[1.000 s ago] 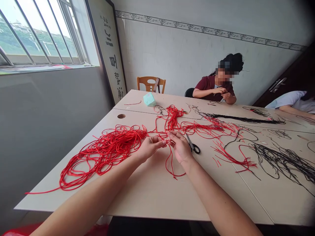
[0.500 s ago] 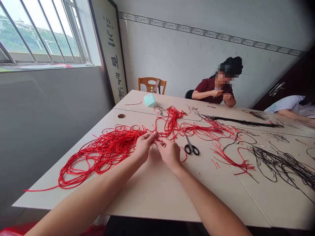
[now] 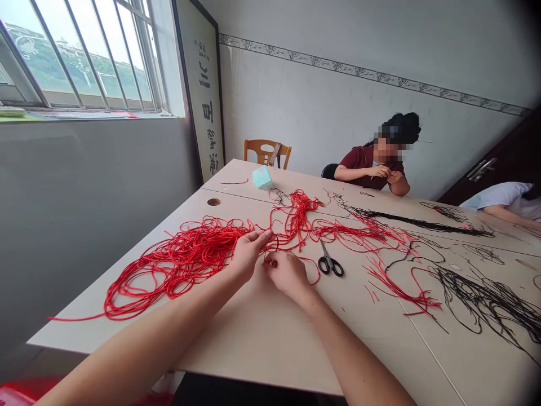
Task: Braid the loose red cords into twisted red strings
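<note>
My left hand (image 3: 247, 255) pinches a red cord at the right end of a big tangle of red cord (image 3: 177, 262) on the beige table (image 3: 262, 332). Close beside it, my right hand (image 3: 286, 273) rests low on the table with fingers curled on the same red cord, which loops off to its right. Black-handled scissors (image 3: 330, 262) lie just right of my right hand. More red cords (image 3: 350, 228) spread across the middle of the table.
Black cords (image 3: 486, 290) lie at the right. A mint-green packet (image 3: 262, 177) and a wooden chair (image 3: 267, 153) are at the far end. One person in a dark red top (image 3: 372, 166) works across the table; another person's arm (image 3: 502, 210) rests at the right.
My hands came together and sank toward the table; the hanging loop of red cord now lies on the surface. The view shifted slightly.
</note>
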Tool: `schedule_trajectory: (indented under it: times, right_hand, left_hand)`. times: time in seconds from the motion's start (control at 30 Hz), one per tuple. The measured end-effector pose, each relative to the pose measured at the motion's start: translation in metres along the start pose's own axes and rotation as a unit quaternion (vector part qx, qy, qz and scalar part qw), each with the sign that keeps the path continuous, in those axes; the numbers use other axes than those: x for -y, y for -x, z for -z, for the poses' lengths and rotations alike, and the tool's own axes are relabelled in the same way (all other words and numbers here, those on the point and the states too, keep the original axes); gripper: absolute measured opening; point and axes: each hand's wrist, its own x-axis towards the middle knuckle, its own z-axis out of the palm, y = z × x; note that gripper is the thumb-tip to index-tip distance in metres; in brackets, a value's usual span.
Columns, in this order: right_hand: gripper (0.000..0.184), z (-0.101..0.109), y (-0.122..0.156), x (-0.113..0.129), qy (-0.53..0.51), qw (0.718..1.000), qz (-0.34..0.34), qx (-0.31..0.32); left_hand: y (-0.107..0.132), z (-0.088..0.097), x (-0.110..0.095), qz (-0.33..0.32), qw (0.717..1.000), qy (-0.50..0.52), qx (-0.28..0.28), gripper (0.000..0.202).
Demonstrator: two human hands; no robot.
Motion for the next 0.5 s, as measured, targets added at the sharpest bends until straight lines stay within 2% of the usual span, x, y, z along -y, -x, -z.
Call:
schedule_trajectory:
  times: [0.07, 0.1, 0.17, 0.23, 0.27, 0.37, 0.43, 0.5]
  right_hand:
    - [0.013, 0.006, 0.002, -0.004, -0.051, 0.998, 0.014, 0.022]
    - [0.015, 0.01, 0.001, -0.006, -0.085, 0.996, 0.013, 0.011]
    - [0.022, 0.017, -0.002, -0.01, -0.159, 0.986, -0.005, -0.053]
    - [0.025, 0.022, -0.008, -0.013, -0.241, 0.964, -0.03, -0.111]
    - [0.026, 0.024, -0.01, -0.014, -0.287, 0.95, -0.045, -0.113]
    - [0.028, 0.024, -0.014, -0.015, -0.428, 0.897, -0.103, -0.051]
    - [0.027, 0.023, -0.014, -0.014, -0.486, 0.865, -0.126, -0.03]
    - [0.024, 0.023, -0.013, -0.013, -0.504, 0.854, -0.124, -0.035]
  left_hand:
    - [-0.002, 0.002, -0.002, -0.013, 1.0, -0.005, 0.004, 0.026]
    - [-0.003, 0.002, -0.003, -0.02, 1.0, -0.006, 0.01, 0.026]
    - [-0.003, 0.002, -0.004, -0.024, 0.999, -0.016, 0.029, 0.026]
    - [0.0, 0.0, -0.005, -0.012, 0.997, -0.043, 0.061, 0.027]
    - [0.002, -0.001, -0.004, -0.003, 0.995, -0.061, 0.077, 0.027]
    - [0.008, -0.005, -0.003, 0.012, 0.987, -0.108, 0.117, 0.026]
    - [0.01, -0.006, -0.002, 0.017, 0.985, -0.113, 0.132, 0.026]
    - [0.01, -0.006, -0.001, 0.024, 0.986, -0.094, 0.136, 0.026]
